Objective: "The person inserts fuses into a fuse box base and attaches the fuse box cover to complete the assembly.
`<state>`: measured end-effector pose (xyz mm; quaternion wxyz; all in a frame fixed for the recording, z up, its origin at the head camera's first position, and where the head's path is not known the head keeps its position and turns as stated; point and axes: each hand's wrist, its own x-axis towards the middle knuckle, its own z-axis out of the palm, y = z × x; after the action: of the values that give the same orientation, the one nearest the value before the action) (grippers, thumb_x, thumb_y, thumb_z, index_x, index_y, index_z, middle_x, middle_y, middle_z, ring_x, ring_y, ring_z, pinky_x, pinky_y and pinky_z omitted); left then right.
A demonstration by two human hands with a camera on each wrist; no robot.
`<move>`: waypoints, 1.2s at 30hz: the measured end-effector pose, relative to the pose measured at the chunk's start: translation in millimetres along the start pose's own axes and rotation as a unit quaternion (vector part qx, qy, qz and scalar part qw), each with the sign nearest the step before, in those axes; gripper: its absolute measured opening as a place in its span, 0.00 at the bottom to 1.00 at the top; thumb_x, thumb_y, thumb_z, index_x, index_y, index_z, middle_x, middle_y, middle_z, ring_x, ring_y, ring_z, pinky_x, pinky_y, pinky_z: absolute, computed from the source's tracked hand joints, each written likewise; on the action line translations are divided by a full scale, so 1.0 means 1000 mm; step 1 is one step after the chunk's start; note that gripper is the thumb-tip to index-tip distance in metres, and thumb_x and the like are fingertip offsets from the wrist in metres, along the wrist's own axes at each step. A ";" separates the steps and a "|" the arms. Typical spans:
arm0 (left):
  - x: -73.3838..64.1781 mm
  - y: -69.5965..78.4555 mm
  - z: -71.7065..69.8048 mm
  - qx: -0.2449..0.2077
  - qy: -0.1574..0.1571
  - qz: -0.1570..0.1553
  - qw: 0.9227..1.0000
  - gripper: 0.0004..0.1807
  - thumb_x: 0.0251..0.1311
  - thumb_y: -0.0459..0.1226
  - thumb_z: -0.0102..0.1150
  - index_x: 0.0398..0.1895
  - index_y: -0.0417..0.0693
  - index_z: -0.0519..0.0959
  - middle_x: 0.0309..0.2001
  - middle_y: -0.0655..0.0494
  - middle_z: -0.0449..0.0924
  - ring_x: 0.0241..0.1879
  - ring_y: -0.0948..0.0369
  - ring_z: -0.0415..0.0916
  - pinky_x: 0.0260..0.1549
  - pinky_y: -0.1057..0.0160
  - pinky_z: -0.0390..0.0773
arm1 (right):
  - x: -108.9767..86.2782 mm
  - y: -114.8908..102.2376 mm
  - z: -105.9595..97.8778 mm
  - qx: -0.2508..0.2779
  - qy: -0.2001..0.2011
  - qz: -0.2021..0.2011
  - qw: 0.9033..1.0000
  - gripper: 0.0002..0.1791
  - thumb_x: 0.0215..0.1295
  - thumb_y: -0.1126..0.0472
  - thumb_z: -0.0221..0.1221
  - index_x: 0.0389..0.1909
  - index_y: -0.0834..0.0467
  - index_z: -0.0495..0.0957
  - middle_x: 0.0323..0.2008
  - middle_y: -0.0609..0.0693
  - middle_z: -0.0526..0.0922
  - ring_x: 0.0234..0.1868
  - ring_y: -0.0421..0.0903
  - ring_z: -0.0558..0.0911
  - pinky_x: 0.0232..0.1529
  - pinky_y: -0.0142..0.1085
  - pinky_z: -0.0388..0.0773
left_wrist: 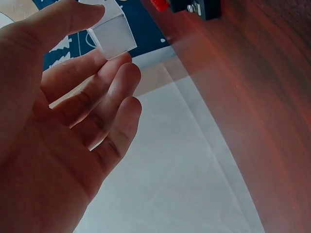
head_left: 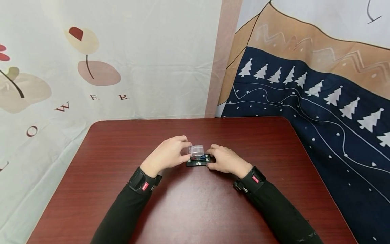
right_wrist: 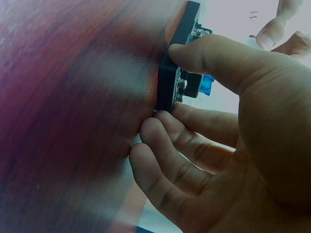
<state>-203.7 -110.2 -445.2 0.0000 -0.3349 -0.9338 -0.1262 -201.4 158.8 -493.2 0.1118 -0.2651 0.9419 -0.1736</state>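
Observation:
My left hand (head_left: pixel 167 153) pinches a clear plastic cover (head_left: pixel 196 149) between thumb and fingers. In the left wrist view the cover (left_wrist: pixel 115 38) looks boxy and see-through, held at the fingertips above the table. Below it, a black fuse block (head_left: pixel 198 163) lies on the table, with red and blue fuses showing. My right hand (head_left: pixel 228 160) grips the block's right end. In the right wrist view the thumb presses on the black base (right_wrist: pixel 167 90), and the index finger is at its end. Metal screws and a blue fuse (right_wrist: pixel 206 85) show beside the thumb.
The reddish-brown wooden table (head_left: pixel 195 210) has rounded far corners. Behind it hangs a pale printed cloth (head_left: pixel 158 67), with a navy and tan cloth (head_left: pixel 274 91) to the right. Both wrists wear black bands over dark sleeves.

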 end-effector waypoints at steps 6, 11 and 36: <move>0.002 0.003 0.005 -0.002 -0.014 -0.005 1.000 0.17 0.70 0.46 0.71 0.57 0.52 0.89 0.46 0.60 0.80 0.40 0.62 0.77 0.43 0.58 0.83 | 0.000 0.000 0.000 -0.004 0.000 -0.001 1.000 0.27 0.67 0.52 0.74 0.65 0.57 0.85 0.45 0.47 0.79 0.35 0.43 0.75 0.37 0.36 0.72; 0.003 0.003 0.010 0.000 -0.017 -0.006 1.000 0.16 0.70 0.47 0.71 0.56 0.53 0.90 0.46 0.60 0.80 0.39 0.63 0.77 0.42 0.58 0.82 | 0.000 0.000 0.000 -0.006 -0.001 -0.004 1.000 0.28 0.67 0.52 0.74 0.65 0.57 0.85 0.44 0.47 0.78 0.35 0.43 0.74 0.36 0.36 0.71; 0.007 0.001 0.024 0.015 -0.028 0.001 1.000 0.15 0.72 0.49 0.71 0.56 0.55 0.89 0.45 0.60 0.79 0.37 0.63 0.76 0.41 0.57 0.82 | 0.000 0.002 0.000 -0.013 0.002 -0.016 1.000 0.27 0.67 0.52 0.74 0.64 0.57 0.85 0.44 0.47 0.77 0.36 0.43 0.74 0.37 0.36 0.71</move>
<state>-206.5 -99.0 -467.5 -0.0207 -0.3391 -0.9348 -0.1032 -201.9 160.3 -493.5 0.1035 -0.2814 0.9399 -0.1635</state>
